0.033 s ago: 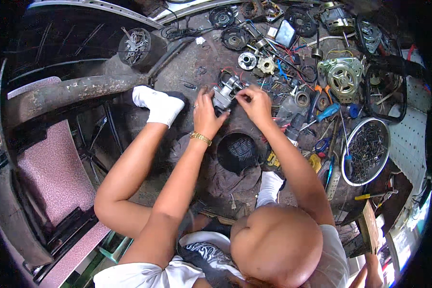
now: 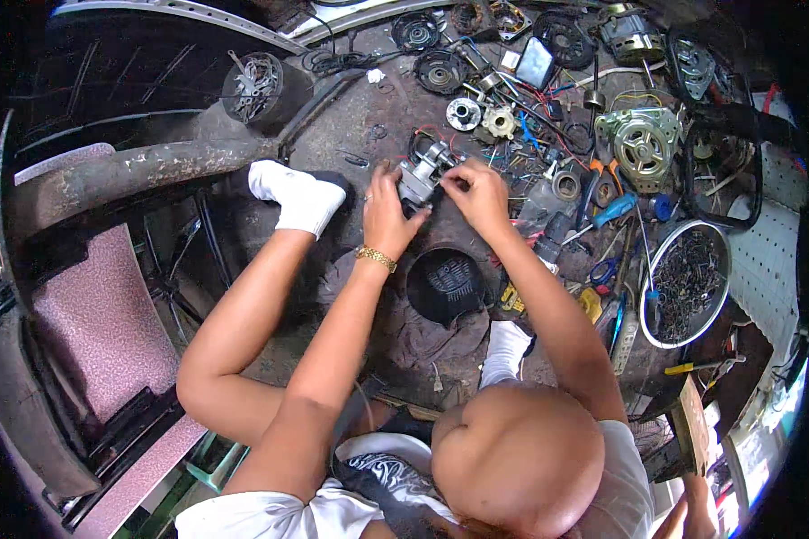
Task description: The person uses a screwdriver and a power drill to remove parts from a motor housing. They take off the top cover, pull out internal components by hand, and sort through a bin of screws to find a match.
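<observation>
My left hand [image 2: 387,211] is wrapped round a small electric motor assembly [image 2: 415,184] with a grey metal housing, a silver shaft end and thin red wires behind it. Its thumb presses on the near side of the housing. At the right side of the motor assembly, my right hand [image 2: 479,198] has its thumb and finger pinched together. Whatever those fingertips hold, if anything, is too small to make out. Just below both hands, a round black plastic cover [image 2: 445,286] lies on a brownish cloth [image 2: 427,341].
A white-rimmed bowl of screws [image 2: 726,292] stands at the right, near a blue-handled screwdriver [image 2: 614,211]. Motor parts, including a greenish metal motor frame [image 2: 643,148], crowd the far right. A tub of metal pieces [image 2: 259,85] is far left; a pink seat [image 2: 108,314] is left.
</observation>
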Demonstrator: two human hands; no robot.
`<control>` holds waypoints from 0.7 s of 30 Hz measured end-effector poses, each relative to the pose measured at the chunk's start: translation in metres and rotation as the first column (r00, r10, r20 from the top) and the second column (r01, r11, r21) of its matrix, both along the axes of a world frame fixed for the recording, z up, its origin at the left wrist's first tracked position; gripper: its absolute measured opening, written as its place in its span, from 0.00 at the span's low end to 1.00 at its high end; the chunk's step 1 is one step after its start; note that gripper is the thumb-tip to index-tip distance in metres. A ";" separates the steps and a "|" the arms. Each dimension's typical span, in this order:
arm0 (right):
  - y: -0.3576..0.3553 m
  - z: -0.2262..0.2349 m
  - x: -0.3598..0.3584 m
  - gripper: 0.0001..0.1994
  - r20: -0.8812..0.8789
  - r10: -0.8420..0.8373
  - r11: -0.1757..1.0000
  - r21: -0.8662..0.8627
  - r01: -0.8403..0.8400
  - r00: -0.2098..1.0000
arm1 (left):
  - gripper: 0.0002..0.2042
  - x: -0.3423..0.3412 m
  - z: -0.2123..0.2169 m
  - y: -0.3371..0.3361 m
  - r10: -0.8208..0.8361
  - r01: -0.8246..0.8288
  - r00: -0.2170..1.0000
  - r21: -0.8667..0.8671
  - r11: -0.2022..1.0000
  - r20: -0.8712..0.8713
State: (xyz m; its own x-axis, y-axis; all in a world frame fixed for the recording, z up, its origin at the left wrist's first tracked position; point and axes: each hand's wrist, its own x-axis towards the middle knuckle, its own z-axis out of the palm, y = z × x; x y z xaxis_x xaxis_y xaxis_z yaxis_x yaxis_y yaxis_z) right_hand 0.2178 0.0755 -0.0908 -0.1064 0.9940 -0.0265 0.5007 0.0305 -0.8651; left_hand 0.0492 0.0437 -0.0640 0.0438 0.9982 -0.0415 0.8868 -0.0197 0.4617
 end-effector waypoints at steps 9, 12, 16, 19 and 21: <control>-0.049 0.038 0.024 0.17 0.250 0.216 0.943 0.196 -0.268 0.944 | 0.43 -0.002 -0.014 0.008 -0.055 0.072 0.980 -0.081 0.994 0.190; -0.101 0.041 0.092 0.28 0.351 0.050 0.993 0.085 -0.085 0.935 | 0.46 0.003 -0.011 0.013 -0.144 0.158 0.976 -0.079 0.984 0.163; -0.152 0.060 0.107 0.40 0.558 0.095 0.995 -0.063 -0.072 0.825 | 0.47 -0.009 -0.013 0.009 -0.130 0.144 0.977 -0.074 0.987 0.170; -0.174 0.037 0.120 0.45 0.595 0.015 0.992 -0.109 0.063 0.803 | 0.47 0.000 -0.015 0.014 -0.144 0.163 0.967 -0.078 0.983 0.210; -0.175 0.023 0.130 0.47 0.610 0.087 0.974 -0.218 0.061 0.788 | 0.47 0.005 -0.015 0.015 -0.142 0.162 0.967 -0.081 0.983 0.212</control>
State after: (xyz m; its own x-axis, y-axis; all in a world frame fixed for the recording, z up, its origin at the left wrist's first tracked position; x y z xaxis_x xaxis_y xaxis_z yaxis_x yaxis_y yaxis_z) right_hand 0.3477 -0.0996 -0.0681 -0.0066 0.9535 -0.3014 0.9266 -0.1075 -0.3604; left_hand 0.0541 0.0592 -0.0791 0.2122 0.9707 -0.1124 0.7636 -0.0929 0.6390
